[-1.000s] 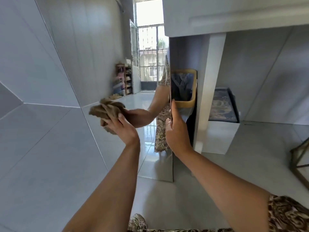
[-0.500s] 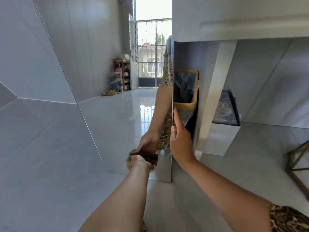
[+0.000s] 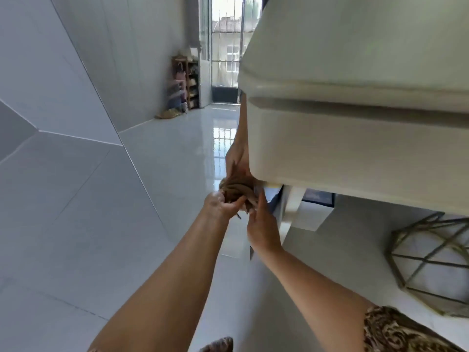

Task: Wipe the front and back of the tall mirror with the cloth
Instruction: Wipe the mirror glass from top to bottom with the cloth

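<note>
The tall mirror leans against the grey tiled wall and reflects the room, a window and my own arm. My left hand is shut on a bunched brown cloth and presses it against the glass near the mirror's right edge. Just to the right and slightly lower, my right hand grips that edge, with its fingers along the rim. The upper part of the edge is hidden behind the white furniture.
A large white furniture top overhangs close on the upper right, with a white leg under it. A wire geometric basket stands on the floor at the right. The floor is glossy grey tile.
My left hand swept the cloth from the mirror's middle down low, then up to the right edge beside my right hand. My head moved closer under the white furniture.
</note>
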`<state>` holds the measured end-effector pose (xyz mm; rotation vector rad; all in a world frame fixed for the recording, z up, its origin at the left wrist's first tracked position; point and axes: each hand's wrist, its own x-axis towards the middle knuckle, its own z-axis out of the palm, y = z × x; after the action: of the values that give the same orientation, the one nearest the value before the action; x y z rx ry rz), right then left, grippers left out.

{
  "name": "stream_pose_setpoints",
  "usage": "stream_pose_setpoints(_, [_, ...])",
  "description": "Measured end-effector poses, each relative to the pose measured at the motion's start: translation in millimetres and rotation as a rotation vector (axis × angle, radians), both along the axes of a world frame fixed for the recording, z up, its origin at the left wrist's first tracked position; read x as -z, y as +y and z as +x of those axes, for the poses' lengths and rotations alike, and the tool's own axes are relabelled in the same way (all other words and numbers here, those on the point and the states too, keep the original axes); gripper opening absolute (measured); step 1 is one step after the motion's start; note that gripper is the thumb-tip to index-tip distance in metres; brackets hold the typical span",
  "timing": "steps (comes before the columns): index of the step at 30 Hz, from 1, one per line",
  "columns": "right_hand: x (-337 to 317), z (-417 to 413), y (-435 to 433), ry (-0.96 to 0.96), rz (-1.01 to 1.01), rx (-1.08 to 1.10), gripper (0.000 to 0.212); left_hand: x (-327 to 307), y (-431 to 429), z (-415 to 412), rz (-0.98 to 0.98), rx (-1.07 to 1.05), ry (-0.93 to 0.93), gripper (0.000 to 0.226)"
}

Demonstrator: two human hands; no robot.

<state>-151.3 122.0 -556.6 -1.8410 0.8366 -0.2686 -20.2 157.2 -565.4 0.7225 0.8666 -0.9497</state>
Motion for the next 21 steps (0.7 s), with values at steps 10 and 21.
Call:
stream_pose_setpoints(10, [-119, -27, 25, 0.247, 0.080, -0.236, 0.049, -173, 14, -10, 0.147, -0.005, -0.316, 0.038])
stream_pose_setpoints(21, [-343, -47, 36, 0.120, 0.260, -0.220, 0.038, -351, 71, -76, 0.243, 0.035, -0.241, 0.041])
